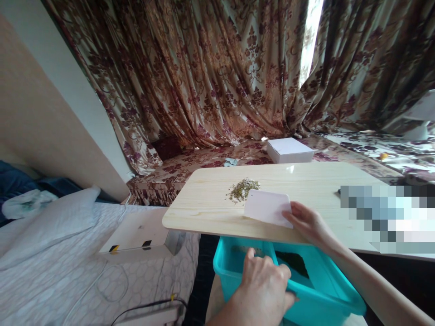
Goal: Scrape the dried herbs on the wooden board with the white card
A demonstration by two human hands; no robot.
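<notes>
Over the table [200, 199], right hand [307, 222] pinches white card [267, 207], left hand [263, 283] grips teal bin [322, 301].

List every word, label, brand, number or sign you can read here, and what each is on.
No readable text anywhere.
Flat white box on the bed: two dark marks, one partly yellow; too small to read any lettering.
White card and teal bin: no lettering visible.
Pixelated patch at right: blocked out, unreadable.

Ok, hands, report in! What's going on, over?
Left hand gripping blue bin. Right hand holding white card beside green bits on table. Nothing seen between card and bits.
</notes>
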